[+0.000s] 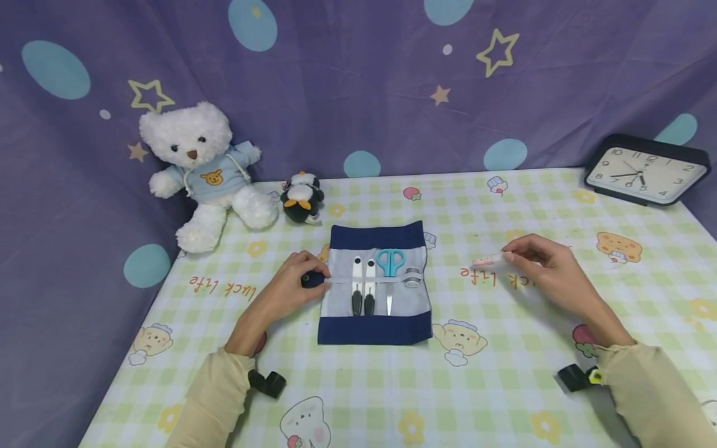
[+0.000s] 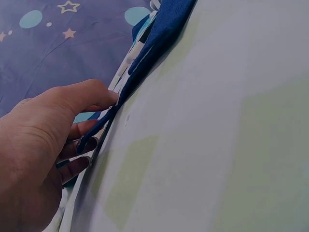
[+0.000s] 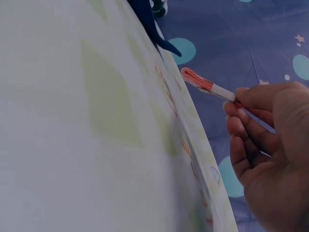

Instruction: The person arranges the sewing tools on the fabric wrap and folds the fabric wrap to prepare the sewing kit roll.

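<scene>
A navy and grey fabric pouch [image 1: 375, 331] lies unfolded on the table, holding two white and black tools [image 1: 357, 280], teal scissors [image 1: 390, 262] and small silver spools [image 1: 412, 277] under a strap. My left hand [image 1: 294, 280] pinches the pouch's left edge near a dark tab [image 1: 312, 279]; the left wrist view shows thumb and fingers on the navy edge [image 2: 120, 99]. To the right of the pouch, my right hand [image 1: 546, 267] pinches a small bundle of pink-red thread [image 3: 197, 80] with a white paper band [image 3: 223, 93], raised above the tablecloth.
A white teddy bear [image 1: 215, 168] in a blue top sits at the back left, beside a penguin plush [image 1: 302, 198]. At the back right stands a black-framed clock [image 1: 644, 173]. A checked, patterned cloth [image 1: 358, 398] covers the table, with a purple curtain [image 1: 358, 93] behind.
</scene>
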Demonstrator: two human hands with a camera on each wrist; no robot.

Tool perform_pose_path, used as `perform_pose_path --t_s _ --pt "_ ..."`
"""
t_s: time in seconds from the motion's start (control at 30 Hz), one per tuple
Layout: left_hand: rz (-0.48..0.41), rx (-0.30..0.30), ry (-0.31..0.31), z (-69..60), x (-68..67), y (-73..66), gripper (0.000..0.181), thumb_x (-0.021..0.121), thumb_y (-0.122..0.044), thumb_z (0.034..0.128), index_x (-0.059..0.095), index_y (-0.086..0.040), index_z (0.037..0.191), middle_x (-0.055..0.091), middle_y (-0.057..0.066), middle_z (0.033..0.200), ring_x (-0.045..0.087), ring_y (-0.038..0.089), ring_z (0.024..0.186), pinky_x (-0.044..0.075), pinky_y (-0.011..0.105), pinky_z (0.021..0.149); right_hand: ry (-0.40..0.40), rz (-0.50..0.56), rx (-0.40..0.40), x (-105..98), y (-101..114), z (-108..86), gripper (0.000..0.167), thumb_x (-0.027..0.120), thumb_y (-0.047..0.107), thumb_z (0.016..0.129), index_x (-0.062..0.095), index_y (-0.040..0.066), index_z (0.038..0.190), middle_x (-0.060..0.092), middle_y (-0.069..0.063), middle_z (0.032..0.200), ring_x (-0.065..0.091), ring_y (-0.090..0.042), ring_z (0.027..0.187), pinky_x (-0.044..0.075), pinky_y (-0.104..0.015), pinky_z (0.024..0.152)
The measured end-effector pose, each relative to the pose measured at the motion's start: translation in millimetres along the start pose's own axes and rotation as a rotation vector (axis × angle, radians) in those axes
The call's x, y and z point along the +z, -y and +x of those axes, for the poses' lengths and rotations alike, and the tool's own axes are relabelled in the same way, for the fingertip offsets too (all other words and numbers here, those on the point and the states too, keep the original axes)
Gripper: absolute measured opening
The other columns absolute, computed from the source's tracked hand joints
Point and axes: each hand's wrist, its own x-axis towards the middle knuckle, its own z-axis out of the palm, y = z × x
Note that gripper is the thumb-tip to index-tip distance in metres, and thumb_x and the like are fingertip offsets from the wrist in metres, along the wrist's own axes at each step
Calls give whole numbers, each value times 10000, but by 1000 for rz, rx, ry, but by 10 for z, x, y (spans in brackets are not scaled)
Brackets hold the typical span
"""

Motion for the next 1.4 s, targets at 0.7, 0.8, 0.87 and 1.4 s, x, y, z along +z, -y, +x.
perform_pose_path --t_s 0.7,0.8,0.87,1.4 --pt "32 21 -3 0 5 -2 85 800 -157 926 756 -174 997 600 5 1068 503 230 997 454 453 878 75 158 -116 484 286 421 101 688 19 993 734 21 1083 724 -113 984 656 -257 842 486 -194 751" --pt "34 26 -3 -1 3 -1 83 800 -156 928 755 -173 996 598 0 1062 503 227 990 450 451 875 90 162 -112 529 313 471 101 683 46 1004 734 26 1089 722 -101 986 658 -287 844 482 -208 730" --pt "32 28 -4 -2 2 1 85 800 -153 927 755 -173 997 599 -3 1059 504 225 988 449 449 870 102 170 -115 558 333 506 101 677 52 1009 733 24 1089 720 -101 985 657 -302 839 477 -216 713" --pt "34 41 -8 8 8 9 80 796 -152 929 761 -165 999 602 6 1060 514 233 994 454 458 886 169 234 -102 815 529 799 122 671 87 1022 721 9 1101 712 -121 1010 632 -395 884 488 -254 731"
